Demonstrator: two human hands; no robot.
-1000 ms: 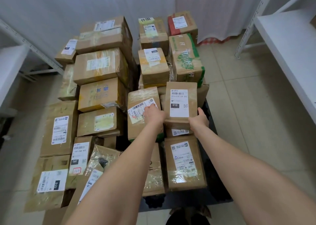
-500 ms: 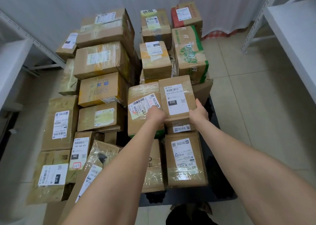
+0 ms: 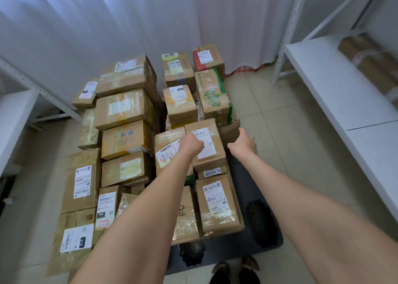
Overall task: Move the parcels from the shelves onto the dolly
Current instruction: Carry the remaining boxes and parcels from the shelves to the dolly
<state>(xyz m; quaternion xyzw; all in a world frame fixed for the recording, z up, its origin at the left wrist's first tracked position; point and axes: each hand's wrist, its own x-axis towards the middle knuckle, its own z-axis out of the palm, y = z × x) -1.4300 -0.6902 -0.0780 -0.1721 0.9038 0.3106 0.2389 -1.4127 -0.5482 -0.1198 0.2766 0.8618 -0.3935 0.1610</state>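
The small brown parcel with a white label (image 3: 212, 154) lies on top of the stack on the dark dolly (image 3: 241, 176), next to a taped parcel (image 3: 168, 139). My left hand (image 3: 192, 143) hovers over the labelled top with its back to the camera. Its fingers bend away out of sight and grip nothing that I can see. My right hand (image 3: 245, 140) is off the parcel's right side, apart from it, with thumb and fingers spread. Several more taped cardboard parcels (image 3: 125, 109) fill the dolly and the floor stack to its left.
A white metal shelf (image 3: 336, 94) runs along the right, with brown wrapped parcels (image 3: 372, 66) at its back. Another white shelf (image 3: 13, 120) stands at the left. White curtains hang behind the stacks. Tiled floor (image 3: 290, 145) lies between dolly and right shelf. My shoes (image 3: 234, 268) are at the dolly's near edge.
Both hands held the small labelled parcel by its sides before. Now the parcel rests on the stack, my right hand has let go and moved right, and my left hand has shifted over its top.
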